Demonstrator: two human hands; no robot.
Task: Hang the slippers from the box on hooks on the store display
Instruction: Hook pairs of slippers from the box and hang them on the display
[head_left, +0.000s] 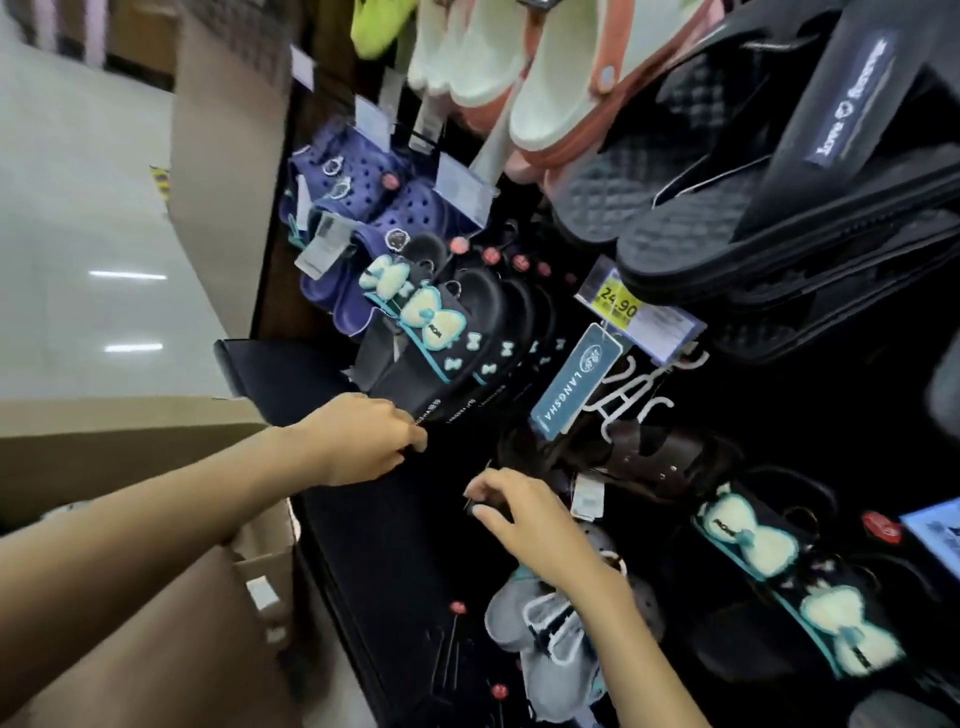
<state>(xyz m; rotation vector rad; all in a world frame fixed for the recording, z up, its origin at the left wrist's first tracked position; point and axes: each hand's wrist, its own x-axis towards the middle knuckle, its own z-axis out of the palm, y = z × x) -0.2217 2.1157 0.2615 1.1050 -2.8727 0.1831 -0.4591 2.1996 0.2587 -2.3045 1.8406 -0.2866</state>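
Nearest, at 7 o'clock, an open brown cardboard box (260, 566) sits by the left forearm, flaps up; contents not readable. At 5 o'clock a grey perforated clog with white strap (545, 639) hangs low on the black store display panel (363, 571), partly under the right wrist.

Right hand (524, 525) at centre, 6 o'clock side: fingers (483, 488) curled, thumb and forefinger pinching a small dark object against the panel; cannot tell what it is, maybe a hook end. Left hand (363, 441) just to its 10 o'clock, apart from it: fingers curled, pinching the lower edge of the front black slide slipper with pale teal-edged bows (431, 338). That slipper hangs at the front of a row of the same black slides, running back toward 2 o'clock.

At 4 o'clock, another black bow-trimmed slipper pair (779, 582) hangs on the panel. Between, at 3 o'clock of the hands, a dark brown strapped sandal (649, 457) under a white plastic hanger, with a blue LANGSHA tag (576, 384) beside it.

Further, at 1 o'clock, a yellow 24.90 price label (618, 304). At 11 o'clock, navy perforated clogs (363, 202). At 2 o'clock, black quilted-sole slides (753, 182). At 12 o'clock, cream clogs with pink trim (545, 78).
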